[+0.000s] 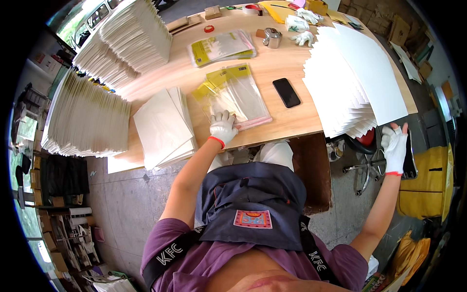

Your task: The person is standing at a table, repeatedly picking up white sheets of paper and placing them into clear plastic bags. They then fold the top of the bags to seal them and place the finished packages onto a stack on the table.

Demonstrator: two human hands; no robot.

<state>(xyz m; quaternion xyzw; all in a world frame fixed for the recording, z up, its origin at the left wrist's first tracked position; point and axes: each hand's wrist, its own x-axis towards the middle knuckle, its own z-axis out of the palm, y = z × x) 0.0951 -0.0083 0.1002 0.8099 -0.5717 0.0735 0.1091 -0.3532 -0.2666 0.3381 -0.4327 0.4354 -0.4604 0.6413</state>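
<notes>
My left hand [223, 128], in a white glove with a red cuff, lies open on the near edge of some clear plastic bags [248, 100] with yellow-green printing. Several bags overlap there, with pale contents showing through. My right hand [394, 146], gloved alike with bare fingertips, reaches past the table's right side. Its thumb and a finger stand apart beside the near corner of a large white sheet [377, 73]. That sheet lies askew on a fanned stack of white paper [333, 92]. Whether the fingertips touch it I cannot tell.
Tall paper stacks [87, 114] stand at the left, with loose white sheets [163, 124] beside them. A black phone [286, 92], another bag pile [221, 47] and a metal tape dispenser [272, 38] lie on the table [287, 129]. A wheeled chair [365, 160] and yellow container [428, 182] are at right.
</notes>
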